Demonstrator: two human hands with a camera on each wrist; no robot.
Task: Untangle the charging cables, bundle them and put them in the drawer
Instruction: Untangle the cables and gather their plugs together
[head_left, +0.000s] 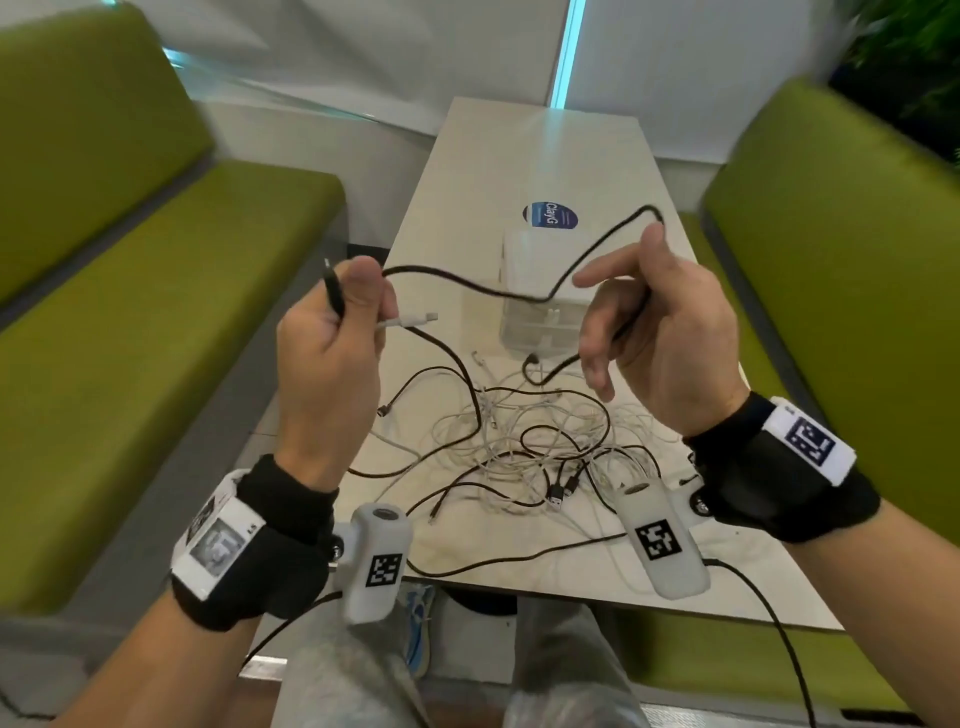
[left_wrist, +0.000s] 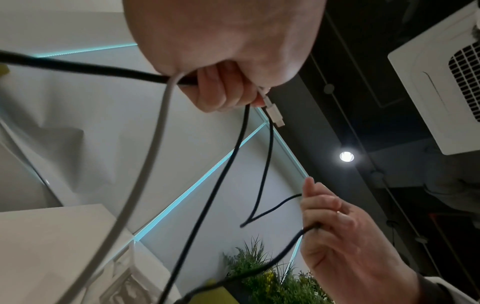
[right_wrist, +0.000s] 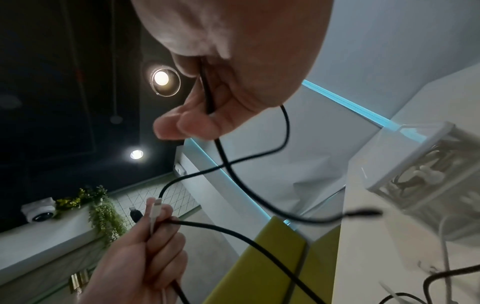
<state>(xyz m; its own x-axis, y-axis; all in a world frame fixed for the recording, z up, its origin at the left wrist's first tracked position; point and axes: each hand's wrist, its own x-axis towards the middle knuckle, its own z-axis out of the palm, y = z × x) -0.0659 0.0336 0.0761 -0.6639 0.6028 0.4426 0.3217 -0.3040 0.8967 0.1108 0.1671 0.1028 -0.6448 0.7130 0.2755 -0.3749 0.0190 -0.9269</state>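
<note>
A tangle of black and white charging cables (head_left: 524, 447) lies on the pale table (head_left: 545, 156). Both hands are raised above it. My left hand (head_left: 337, 322) grips a black cable (head_left: 467, 283) together with a white cable whose plug (head_left: 415, 319) sticks out to the right; a black plug end (head_left: 332, 288) points up from the fist. The same black cable sags across to my right hand (head_left: 649, 317), which pinches it with thumb and curled fingers while the index finger points left. In the right wrist view the black cable (right_wrist: 207, 92) runs through the fingers.
A small translucent drawer unit (head_left: 543, 291) stands on the table behind the tangle, with a blue round sticker (head_left: 550, 214) beyond it. Green benches (head_left: 130, 322) flank the table on both sides. My knees are below the table's near edge.
</note>
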